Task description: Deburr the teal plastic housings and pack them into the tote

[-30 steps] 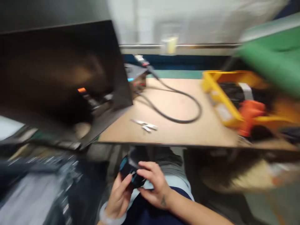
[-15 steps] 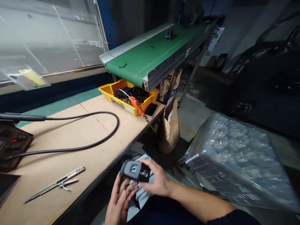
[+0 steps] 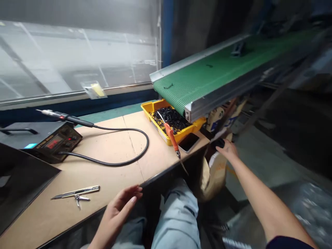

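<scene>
My right hand (image 3: 229,151) reaches out over the top of a brown paper bag (image 3: 214,176) beside the table's end. Its fingers close on a small dark part (image 3: 218,143), mostly blurred, so its exact kind is unclear. My left hand (image 3: 118,207) is near the table's front edge, thumb and fingers apart, holding nothing. On the table left of it lie a slim metal craft knife (image 3: 77,192) and a small silver tool (image 3: 81,199). An orange-handled tool (image 3: 171,138) with a curved thin tip leans on the yellow tray (image 3: 166,139).
Black scraps fill the tray, under the end of a green conveyor belt (image 3: 197,81). A phone (image 3: 189,142) lies beside it. A control box (image 3: 61,143) with a corded pen-like tool (image 3: 70,118) stands left. Plastic-wrapped goods (image 3: 313,207) stand at lower right.
Both hands held a grey and black part together over my lap. They have parted: my right hand has swung out to the bag, my left moved left, empty. The view has turned left.
</scene>
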Demonstrator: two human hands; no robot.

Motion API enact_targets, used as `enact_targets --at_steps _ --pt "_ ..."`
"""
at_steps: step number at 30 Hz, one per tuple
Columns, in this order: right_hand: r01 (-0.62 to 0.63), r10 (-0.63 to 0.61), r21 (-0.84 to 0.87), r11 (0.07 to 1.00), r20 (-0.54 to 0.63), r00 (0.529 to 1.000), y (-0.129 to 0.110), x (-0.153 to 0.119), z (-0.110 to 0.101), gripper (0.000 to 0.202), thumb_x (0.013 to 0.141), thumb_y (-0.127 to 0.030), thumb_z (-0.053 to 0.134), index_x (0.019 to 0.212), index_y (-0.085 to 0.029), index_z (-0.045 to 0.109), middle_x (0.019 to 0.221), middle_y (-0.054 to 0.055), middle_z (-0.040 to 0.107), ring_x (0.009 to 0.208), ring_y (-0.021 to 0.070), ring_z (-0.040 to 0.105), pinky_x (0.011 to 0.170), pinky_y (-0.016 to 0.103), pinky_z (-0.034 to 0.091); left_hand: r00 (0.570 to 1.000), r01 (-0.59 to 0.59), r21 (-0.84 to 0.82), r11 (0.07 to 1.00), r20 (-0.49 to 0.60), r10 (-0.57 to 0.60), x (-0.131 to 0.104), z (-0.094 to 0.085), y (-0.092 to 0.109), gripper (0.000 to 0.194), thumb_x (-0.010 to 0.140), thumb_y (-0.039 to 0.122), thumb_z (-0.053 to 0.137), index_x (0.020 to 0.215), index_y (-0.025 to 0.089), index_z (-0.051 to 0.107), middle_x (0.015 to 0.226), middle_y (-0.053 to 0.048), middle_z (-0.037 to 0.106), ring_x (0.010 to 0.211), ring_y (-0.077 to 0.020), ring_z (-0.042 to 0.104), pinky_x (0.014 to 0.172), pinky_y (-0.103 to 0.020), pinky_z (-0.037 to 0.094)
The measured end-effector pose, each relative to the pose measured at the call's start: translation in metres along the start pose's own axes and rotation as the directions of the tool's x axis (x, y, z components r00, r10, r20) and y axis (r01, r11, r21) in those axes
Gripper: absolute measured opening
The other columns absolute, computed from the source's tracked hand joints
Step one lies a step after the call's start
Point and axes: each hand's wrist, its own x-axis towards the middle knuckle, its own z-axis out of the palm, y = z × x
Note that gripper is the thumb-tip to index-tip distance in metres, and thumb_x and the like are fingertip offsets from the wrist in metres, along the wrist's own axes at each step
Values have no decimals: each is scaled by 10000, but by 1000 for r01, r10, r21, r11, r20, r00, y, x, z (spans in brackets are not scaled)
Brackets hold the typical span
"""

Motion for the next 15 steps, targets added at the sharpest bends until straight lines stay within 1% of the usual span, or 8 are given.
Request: enact_targets --at_steps 2,4,6,7,9,11,12,15 --pt "-14 13 26 1000 45 999 0 30 12 291 862 -449 764 945 -176 709 1001 109 723 1102 314 666 1009 545 513 998 11 -73 997 69 -6 37 38 14 598 624 575 944 1069 199 807 1139 -144 803 1104 -333 752 1062 -434 591" --pt "-28 24 65 998 62 998 -1 49 20 251 769 -417 789 864 -197 715 1011 163 727 1235 420 596 1060 631 446 986 29 -157 987 169 -2 80 83 24 620 604 468 973 1129 203 777 1239 -148 769 1217 -326 704 1155 -464 520" --pt "-52 45 120 991 67 997 -3 62 24 238 713 -398 782 847 -213 716 1066 199 726 1329 487 519 1093 675 397 974 112 -226 968 218 -62 118 127 27 664 489 349 1022 1077 196 755 1185 -140 766 1194 -315 699 1145 -470 515" --pt "-78 67 157 984 75 995 -4 66 24 245 711 -398 771 863 -215 714 1081 198 726 1329 487 523 1093 671 406 961 177 -244 954 252 -114 133 146 25 678 463 328 1031 1061 190 744 1135 -133 764 1144 -306 710 1103 -470 537" --pt "-159 132 249 955 123 984 -11 71 25 267 765 -412 737 929 -203 707 1076 169 732 1233 421 616 1045 608 489 932 268 -251 930 311 -185 149 176 20 647 468 369 1035 1009 178 736 1032 -105 758 1019 -267 719 1013 -438 565" --pt "-273 208 339 901 216 954 -20 69 27 277 858 -421 710 996 -181 694 1038 121 738 1053 314 704 935 508 578 918 311 -238 920 326 -226 151 190 20 607 486 465 1027 922 178 718 909 -58 733 897 -222 701 932 -391 569" --pt "-333 241 374 865 273 931 -25 65 29 277 902 -420 707 1018 -169 689 1013 94 738 968 262 720 875 455 604 918 321 -233 918 314 -241 147 189 24 610 492 522 1017 889 184 701 859 -35 714 853 -206 688 901 -372 566" --pt "-503 312 432 748 441 842 -49 45 37 272 978 -412 718 1015 -144 687 919 33 718 802 167 705 737 337 615 923 345 -224 911 255 -287 132 164 54 660 525 658 967 904 201 677 801 -9 691 811 -198 680 875 -356 558"
